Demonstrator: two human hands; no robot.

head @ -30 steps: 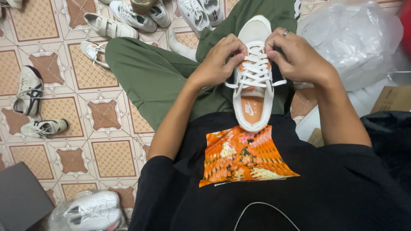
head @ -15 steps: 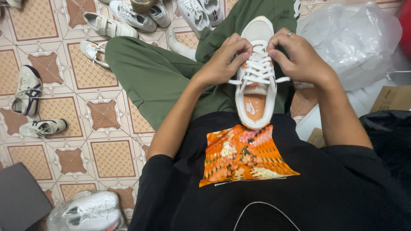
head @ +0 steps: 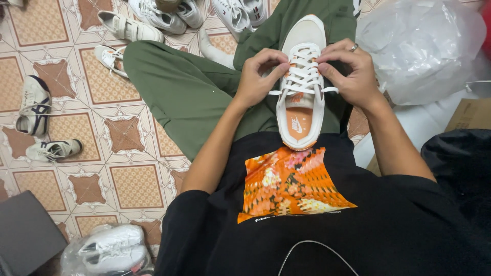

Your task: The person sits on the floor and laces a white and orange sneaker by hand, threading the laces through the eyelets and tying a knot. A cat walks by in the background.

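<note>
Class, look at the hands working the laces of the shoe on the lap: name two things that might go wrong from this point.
1. The shoe only rests on the green-trousered legs, steadied by the left hand and right hand at the laces; a hard tug might tip it off.
2. The loose lace ends beside the tongue may pull uneven or slip back through an eyelet.

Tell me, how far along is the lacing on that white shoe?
Done: white laces already cross most eyelets of the white shoe resting on the lap. In hand: the left hand and right hand pinch the laces near the orange tongue. Left: loose lace ends stick out sideways, untied.
</note>
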